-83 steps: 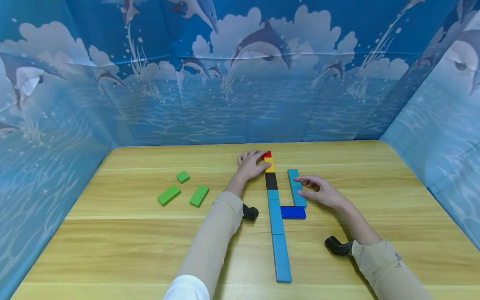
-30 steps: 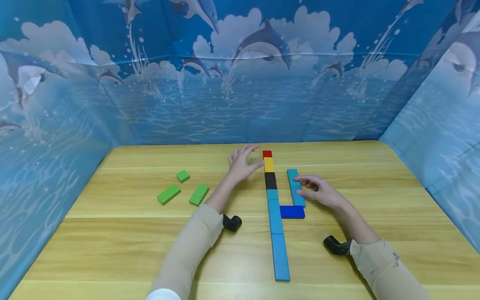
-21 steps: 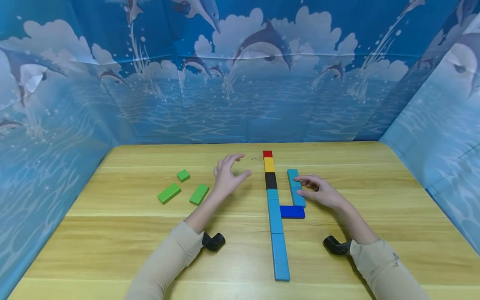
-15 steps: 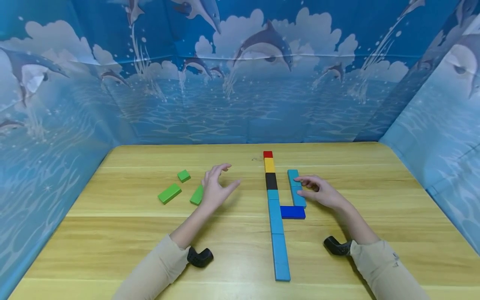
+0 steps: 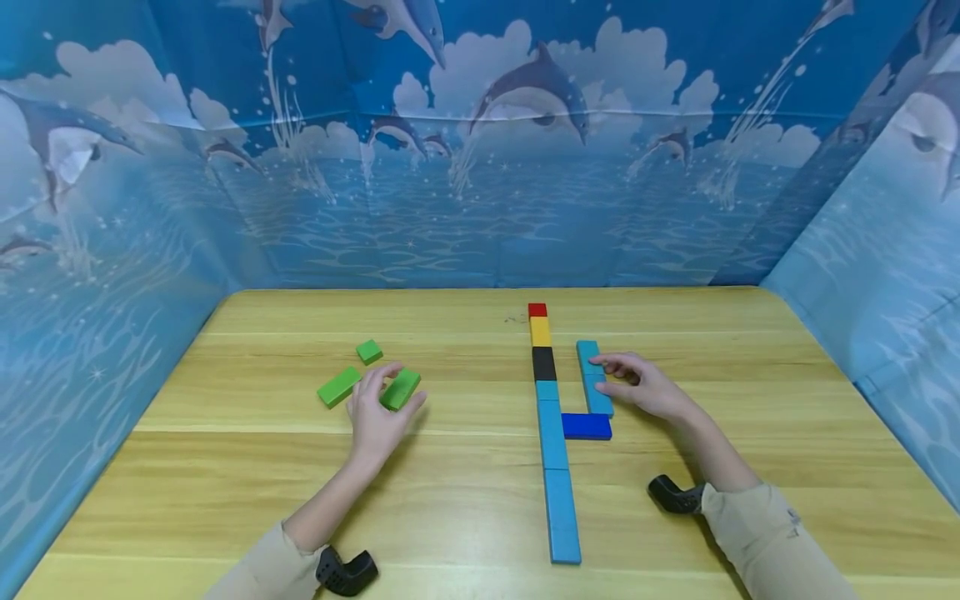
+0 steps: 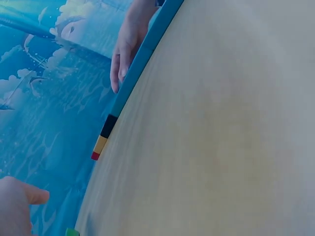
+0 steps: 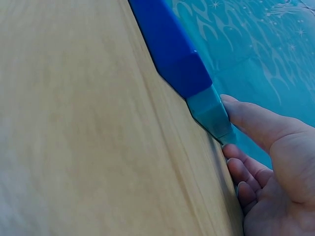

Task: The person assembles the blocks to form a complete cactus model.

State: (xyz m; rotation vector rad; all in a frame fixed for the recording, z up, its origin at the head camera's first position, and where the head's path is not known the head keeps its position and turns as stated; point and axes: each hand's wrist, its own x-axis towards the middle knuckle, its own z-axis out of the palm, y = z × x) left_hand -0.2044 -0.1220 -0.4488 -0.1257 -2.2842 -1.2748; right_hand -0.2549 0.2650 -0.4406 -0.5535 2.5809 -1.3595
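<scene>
In the head view my left hand [image 5: 377, 421] hovers around a green block [image 5: 402, 389] on the table, thumb on its right and fingers on its far left. The left wrist view shows the thumb [image 6: 37, 194] apart from a green corner [image 6: 72, 232]. My right hand [image 5: 647, 385] lies beside two light blue blocks [image 5: 592, 367], its thumb and forefinger tips touching their right edge, other fingers loosely bent. In the right wrist view its thumb [image 7: 246, 115] touches the side of a light blue block [image 7: 206, 110], which adjoins a dark blue block [image 7: 172, 54].
A long row runs away from me: light blue blocks [image 5: 558, 500], a black block [image 5: 543, 364], a yellow block [image 5: 540, 332] and a red block [image 5: 537, 310]. The dark blue block [image 5: 587, 427] bridges toward the right pair. Two more green blocks [image 5: 340, 387] lie left.
My left hand has left the red and yellow end of the row and moved left and nearer, to the green block. The right hand has stayed at the light blue pair.
</scene>
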